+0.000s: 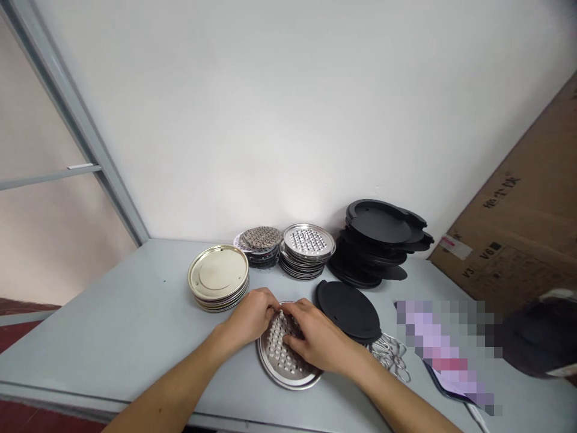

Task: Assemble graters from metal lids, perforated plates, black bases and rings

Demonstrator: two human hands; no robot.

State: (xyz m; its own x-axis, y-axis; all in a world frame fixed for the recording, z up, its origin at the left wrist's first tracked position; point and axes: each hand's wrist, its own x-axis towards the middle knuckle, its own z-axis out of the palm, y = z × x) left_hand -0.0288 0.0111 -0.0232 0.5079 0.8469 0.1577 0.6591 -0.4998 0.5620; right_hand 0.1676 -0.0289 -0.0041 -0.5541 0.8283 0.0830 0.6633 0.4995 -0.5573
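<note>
A round metal grater plate [283,364] with rows of raised holes lies on the table near its front edge. My left hand [255,314] is closed at the plate's far left rim, its fingertips curled together there. My right hand [318,337] reaches over the plate from the right, fingers bent at the far rim and thumb against the holed surface. The two hands meet at the far rim, and the fingers hide that part. Just beyond my right hand, a round black plastic plate [351,310] rests on the table, with several bent wire pieces [390,355] beside it.
Behind stand stacks of gold-coloured metal discs [219,273], dark perforated discs [261,239], silver grater plates [309,242] and black plastic plates [378,221]. To the right are a blurred-out phone-like object [444,355] with a white cable, a cardboard box [509,210] and a dark object [536,337].
</note>
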